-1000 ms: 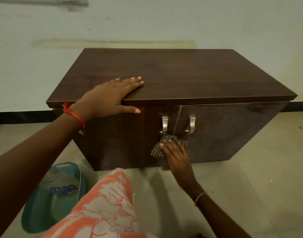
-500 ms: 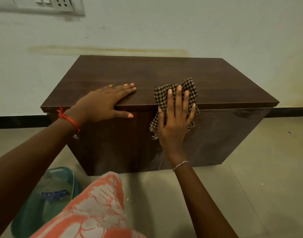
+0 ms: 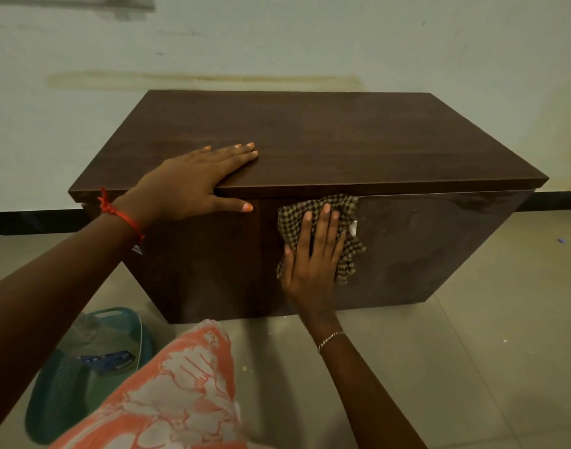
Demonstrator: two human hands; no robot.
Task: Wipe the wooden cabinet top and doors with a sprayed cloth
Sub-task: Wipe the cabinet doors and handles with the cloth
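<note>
At centre frame, the right hand (image 3: 313, 254) pressed the checked cloth (image 3: 319, 234) with flat, spread fingers (image 3: 324, 222) against the doors (image 3: 423, 247); the left hand (image 3: 193, 183) lay flat, fingers straight, on the cabinet top (image 3: 326, 140). Door wiping looked underway, the lower door areas seemingly left.

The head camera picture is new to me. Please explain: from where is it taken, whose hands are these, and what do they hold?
The camera sits on a person's head and looks down, so both arms belong to the wearer. There is no machine. The left hand lies flat on the front edge of the dark wooden cabinet, perhaps for support. The right hand presses a checked cloth flat against the cabinet's front, where the two doors meet. A metal handle peeks out beside the cloth. On the floor at lower left stands a green basket.
</note>
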